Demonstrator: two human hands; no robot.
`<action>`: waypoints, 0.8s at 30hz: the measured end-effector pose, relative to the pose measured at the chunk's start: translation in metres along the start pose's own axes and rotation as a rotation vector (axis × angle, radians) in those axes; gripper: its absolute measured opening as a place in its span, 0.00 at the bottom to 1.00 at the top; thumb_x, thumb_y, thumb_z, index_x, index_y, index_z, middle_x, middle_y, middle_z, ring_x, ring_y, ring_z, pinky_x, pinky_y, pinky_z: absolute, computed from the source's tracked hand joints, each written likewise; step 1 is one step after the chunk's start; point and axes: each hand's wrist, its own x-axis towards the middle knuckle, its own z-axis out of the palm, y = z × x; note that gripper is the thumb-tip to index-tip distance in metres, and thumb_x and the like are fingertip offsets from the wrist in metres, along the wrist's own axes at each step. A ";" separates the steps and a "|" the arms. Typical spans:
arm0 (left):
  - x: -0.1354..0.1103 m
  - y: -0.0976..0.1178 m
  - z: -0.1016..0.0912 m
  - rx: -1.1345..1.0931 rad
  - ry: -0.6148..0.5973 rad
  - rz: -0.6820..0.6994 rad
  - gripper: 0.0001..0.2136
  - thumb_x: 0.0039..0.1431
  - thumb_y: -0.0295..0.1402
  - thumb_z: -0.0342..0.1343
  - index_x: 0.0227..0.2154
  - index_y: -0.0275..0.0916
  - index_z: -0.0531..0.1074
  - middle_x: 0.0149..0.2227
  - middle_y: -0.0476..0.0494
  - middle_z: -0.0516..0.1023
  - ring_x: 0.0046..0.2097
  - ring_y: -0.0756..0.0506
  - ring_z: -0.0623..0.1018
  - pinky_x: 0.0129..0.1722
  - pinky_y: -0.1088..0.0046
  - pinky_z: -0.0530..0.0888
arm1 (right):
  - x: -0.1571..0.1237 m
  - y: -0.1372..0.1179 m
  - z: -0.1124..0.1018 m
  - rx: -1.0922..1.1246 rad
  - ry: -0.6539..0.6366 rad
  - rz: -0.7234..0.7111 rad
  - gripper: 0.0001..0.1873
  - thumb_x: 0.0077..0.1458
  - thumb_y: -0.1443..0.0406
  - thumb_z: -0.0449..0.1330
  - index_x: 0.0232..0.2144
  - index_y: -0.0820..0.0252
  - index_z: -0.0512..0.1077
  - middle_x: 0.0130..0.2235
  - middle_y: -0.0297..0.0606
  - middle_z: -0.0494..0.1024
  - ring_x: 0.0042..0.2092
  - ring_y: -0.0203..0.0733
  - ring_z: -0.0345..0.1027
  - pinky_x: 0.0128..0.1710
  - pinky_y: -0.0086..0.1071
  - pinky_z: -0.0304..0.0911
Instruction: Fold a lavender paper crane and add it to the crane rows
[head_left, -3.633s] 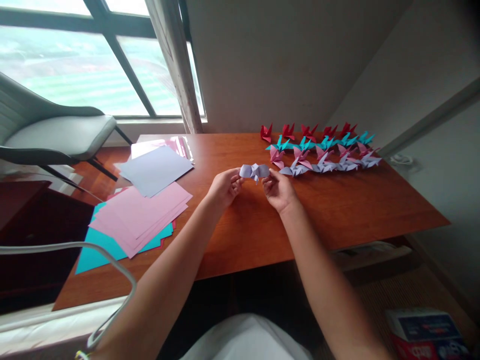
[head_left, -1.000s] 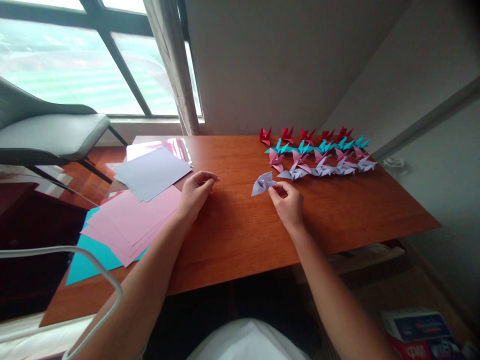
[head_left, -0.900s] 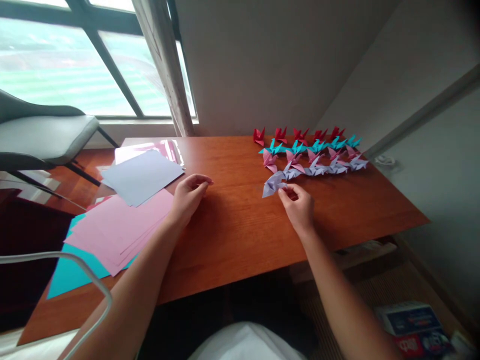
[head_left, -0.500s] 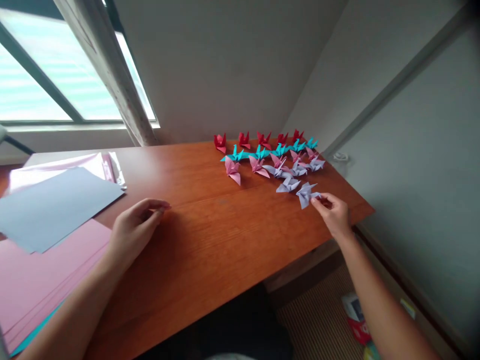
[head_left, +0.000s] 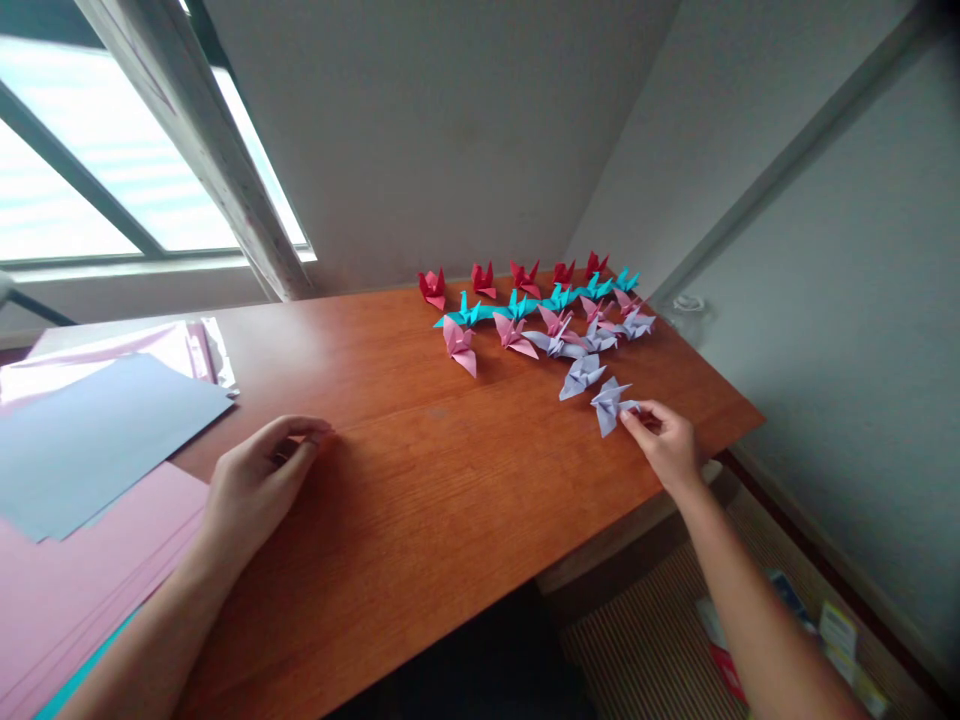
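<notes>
My right hand (head_left: 664, 440) pinches one tip of a pale lavender paper crane (head_left: 609, 405) between thumb and fingers, low over the right part of the table. Just behind it sits another lavender crane (head_left: 583, 376). Farther back, more lavender cranes (head_left: 556, 341) crowd against the row of pink cranes (head_left: 459, 346). Behind those run a turquoise row (head_left: 517, 304) and a red row (head_left: 484, 280). My left hand (head_left: 262, 485) rests on the table at the left, its fingers curled toward the thumb with nothing visible in them.
Large sheets of pale blue paper (head_left: 112, 430) and pink paper (head_left: 82, 590) lie at the table's left, beside a clear plastic packet (head_left: 214, 355). The wooden table (head_left: 420, 500) meets a wall behind. Packages (head_left: 838, 630) stand on the floor at the lower right.
The camera view has shifted a little. My right hand still pinches the lavender crane, which looks slightly turned; the crane behind it also looks turned. My left hand stays in place.
</notes>
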 end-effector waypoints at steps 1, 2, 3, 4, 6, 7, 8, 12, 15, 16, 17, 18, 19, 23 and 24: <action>0.000 0.000 0.000 0.005 0.002 0.001 0.12 0.52 0.42 0.55 0.35 0.42 0.76 0.35 0.47 0.81 0.35 0.43 0.77 0.36 0.71 0.70 | 0.000 0.000 0.000 -0.004 0.002 0.001 0.15 0.52 0.53 0.64 0.32 0.59 0.77 0.33 0.41 0.80 0.32 0.45 0.74 0.34 0.37 0.68; 0.000 -0.001 0.000 0.008 0.004 0.003 0.12 0.52 0.42 0.55 0.35 0.42 0.76 0.35 0.47 0.82 0.35 0.43 0.77 0.36 0.71 0.71 | -0.001 0.001 0.000 -0.008 0.003 0.002 0.15 0.51 0.53 0.64 0.32 0.59 0.77 0.33 0.41 0.80 0.32 0.46 0.74 0.33 0.37 0.68; 0.000 -0.002 0.000 0.008 0.003 0.005 0.12 0.52 0.42 0.55 0.35 0.42 0.76 0.35 0.47 0.82 0.35 0.43 0.78 0.37 0.71 0.71 | -0.001 0.001 0.000 -0.011 0.004 0.003 0.15 0.51 0.53 0.64 0.32 0.59 0.77 0.33 0.41 0.80 0.32 0.46 0.74 0.33 0.37 0.68; 0.000 -0.002 0.000 0.008 0.003 0.008 0.12 0.52 0.42 0.55 0.35 0.42 0.76 0.35 0.47 0.82 0.36 0.43 0.78 0.37 0.71 0.71 | -0.002 0.001 0.000 -0.016 0.004 0.004 0.15 0.51 0.53 0.64 0.32 0.59 0.77 0.33 0.41 0.81 0.32 0.46 0.74 0.33 0.38 0.68; 0.000 -0.002 0.000 0.005 -0.002 0.013 0.12 0.52 0.42 0.55 0.35 0.42 0.76 0.36 0.47 0.82 0.37 0.42 0.78 0.38 0.70 0.72 | -0.003 0.001 -0.001 -0.032 0.009 0.002 0.15 0.51 0.53 0.64 0.32 0.59 0.77 0.32 0.41 0.81 0.32 0.46 0.74 0.32 0.38 0.68; 0.000 -0.002 0.000 0.005 -0.005 0.012 0.12 0.52 0.42 0.55 0.35 0.42 0.76 0.36 0.46 0.82 0.37 0.42 0.78 0.38 0.70 0.72 | -0.003 0.001 -0.002 -0.041 0.011 0.001 0.15 0.51 0.53 0.64 0.32 0.59 0.77 0.32 0.41 0.81 0.31 0.46 0.74 0.32 0.38 0.68; 0.000 -0.002 0.000 0.005 -0.004 0.009 0.12 0.52 0.41 0.55 0.35 0.42 0.76 0.36 0.46 0.82 0.37 0.42 0.79 0.39 0.70 0.72 | -0.003 0.001 -0.003 -0.048 0.014 0.000 0.15 0.51 0.53 0.64 0.32 0.59 0.77 0.32 0.41 0.81 0.31 0.46 0.74 0.32 0.37 0.68; 0.000 -0.003 0.000 0.006 -0.001 0.003 0.12 0.51 0.41 0.55 0.35 0.42 0.76 0.36 0.46 0.82 0.37 0.42 0.78 0.38 0.69 0.72 | -0.005 0.003 -0.006 -0.054 0.020 0.001 0.15 0.52 0.53 0.64 0.32 0.59 0.77 0.32 0.41 0.80 0.31 0.45 0.74 0.31 0.37 0.68; 0.000 -0.005 0.000 -0.001 0.000 0.015 0.12 0.51 0.41 0.55 0.36 0.42 0.76 0.36 0.45 0.82 0.37 0.41 0.78 0.38 0.69 0.72 | -0.005 0.004 -0.007 -0.057 0.021 0.002 0.14 0.52 0.54 0.64 0.32 0.59 0.77 0.31 0.41 0.80 0.31 0.45 0.74 0.31 0.37 0.67; 0.000 -0.005 0.000 -0.002 0.000 0.017 0.12 0.51 0.41 0.55 0.36 0.42 0.76 0.36 0.45 0.82 0.36 0.41 0.78 0.38 0.69 0.72 | -0.005 0.005 -0.007 -0.057 0.021 0.003 0.14 0.52 0.54 0.64 0.32 0.59 0.77 0.31 0.40 0.80 0.31 0.45 0.74 0.31 0.37 0.67; 0.001 -0.006 0.000 0.000 -0.003 0.018 0.12 0.51 0.41 0.55 0.36 0.42 0.76 0.37 0.45 0.82 0.36 0.42 0.78 0.38 0.69 0.71 | -0.004 0.006 -0.007 -0.058 0.020 0.005 0.14 0.52 0.54 0.64 0.32 0.59 0.77 0.31 0.40 0.80 0.31 0.45 0.74 0.31 0.37 0.67; 0.001 -0.006 0.000 0.005 -0.005 0.021 0.13 0.51 0.41 0.55 0.36 0.42 0.76 0.37 0.45 0.82 0.36 0.42 0.78 0.38 0.69 0.71 | -0.004 0.007 -0.008 -0.060 0.019 0.007 0.14 0.52 0.53 0.64 0.32 0.59 0.77 0.31 0.40 0.80 0.31 0.45 0.73 0.31 0.37 0.67; 0.001 -0.006 0.000 0.010 -0.008 0.023 0.12 0.51 0.41 0.55 0.36 0.42 0.76 0.37 0.45 0.82 0.36 0.42 0.78 0.38 0.69 0.71 | -0.004 0.009 -0.008 -0.062 0.020 0.007 0.15 0.52 0.53 0.64 0.32 0.59 0.77 0.31 0.40 0.80 0.31 0.45 0.73 0.31 0.37 0.67; 0.000 -0.004 0.000 0.008 -0.011 0.029 0.12 0.52 0.41 0.55 0.35 0.42 0.76 0.36 0.46 0.81 0.36 0.43 0.78 0.38 0.70 0.71 | -0.002 0.017 -0.012 -0.073 0.044 0.006 0.16 0.52 0.53 0.64 0.32 0.60 0.77 0.32 0.41 0.80 0.32 0.46 0.74 0.32 0.37 0.68; 0.000 -0.004 0.000 0.006 -0.012 0.031 0.12 0.52 0.41 0.55 0.35 0.42 0.76 0.36 0.46 0.81 0.36 0.43 0.78 0.37 0.70 0.71 | -0.002 0.019 -0.013 -0.076 0.051 0.007 0.16 0.52 0.53 0.64 0.33 0.60 0.77 0.32 0.41 0.81 0.32 0.46 0.74 0.33 0.37 0.68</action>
